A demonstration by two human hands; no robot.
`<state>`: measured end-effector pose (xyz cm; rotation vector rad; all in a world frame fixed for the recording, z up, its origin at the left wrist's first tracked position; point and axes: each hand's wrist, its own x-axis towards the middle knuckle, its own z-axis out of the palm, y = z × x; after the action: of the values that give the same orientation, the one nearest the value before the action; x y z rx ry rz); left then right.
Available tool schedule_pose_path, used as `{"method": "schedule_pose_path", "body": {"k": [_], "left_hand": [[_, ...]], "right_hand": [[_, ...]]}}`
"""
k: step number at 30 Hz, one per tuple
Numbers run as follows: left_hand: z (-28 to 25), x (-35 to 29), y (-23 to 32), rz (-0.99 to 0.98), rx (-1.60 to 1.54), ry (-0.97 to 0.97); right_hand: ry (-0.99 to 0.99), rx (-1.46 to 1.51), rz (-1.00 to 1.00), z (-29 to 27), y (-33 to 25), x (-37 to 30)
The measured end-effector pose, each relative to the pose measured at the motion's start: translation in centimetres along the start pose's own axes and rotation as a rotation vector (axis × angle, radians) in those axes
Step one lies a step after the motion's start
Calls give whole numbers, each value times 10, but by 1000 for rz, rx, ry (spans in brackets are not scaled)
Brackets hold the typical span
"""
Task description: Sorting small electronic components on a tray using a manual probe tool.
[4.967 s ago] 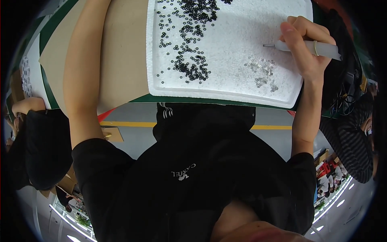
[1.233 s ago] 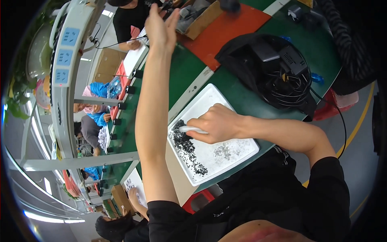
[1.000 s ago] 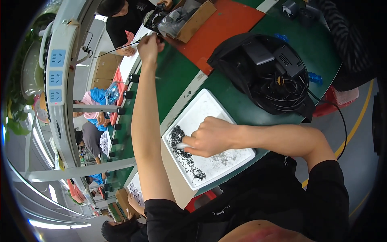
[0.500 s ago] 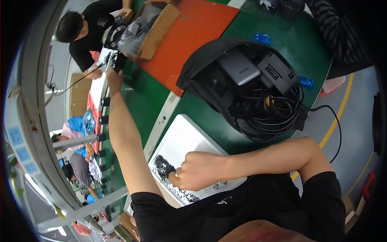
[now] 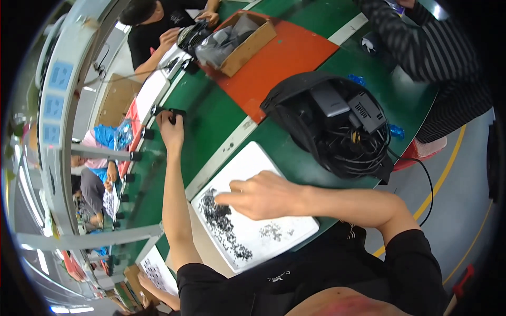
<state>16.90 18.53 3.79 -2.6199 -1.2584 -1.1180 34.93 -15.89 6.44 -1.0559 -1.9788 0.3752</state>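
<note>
My left hand reaches far out over the green table. Its fingers are closed round a dark block-like piece, whose kind I cannot make out. In front of me lies a shallow white tray. A heap of small black parts spreads along its left side, and a thinner scatter of small grey parts lies nearer its right side. Above the tray, my right hand is curled with thumb and finger pinched at the edge of the black heap. Whatever is in that pinch is too small or hidden to see.
An open black bag with devices and coiled cables stands beyond the tray. Farther off, a cardboard box of plastic bags rests on an orange mat. Co-workers sit across the table and at right, one in a striped sleeve.
My left hand has come back from the white strip by the co-worker and now grips a dark piece. My right hand remains over the tray near the black heap. The whole view has shifted.
</note>
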Motion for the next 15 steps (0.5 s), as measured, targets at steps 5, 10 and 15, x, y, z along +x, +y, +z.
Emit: {"method": "schedule_pose_path", "body": {"k": [5, 10, 15], "left_hand": [[-86, -97, 25, -80, -38, 19], [-116, -165, 0, -199, 302, 65], [-107, -188, -28, -168, 212, 191]], "right_hand": [[210, 403, 56, -7, -2, 9], [286, 506, 419, -7, 9, 2], [270, 425, 349, 2, 17, 10]]}}
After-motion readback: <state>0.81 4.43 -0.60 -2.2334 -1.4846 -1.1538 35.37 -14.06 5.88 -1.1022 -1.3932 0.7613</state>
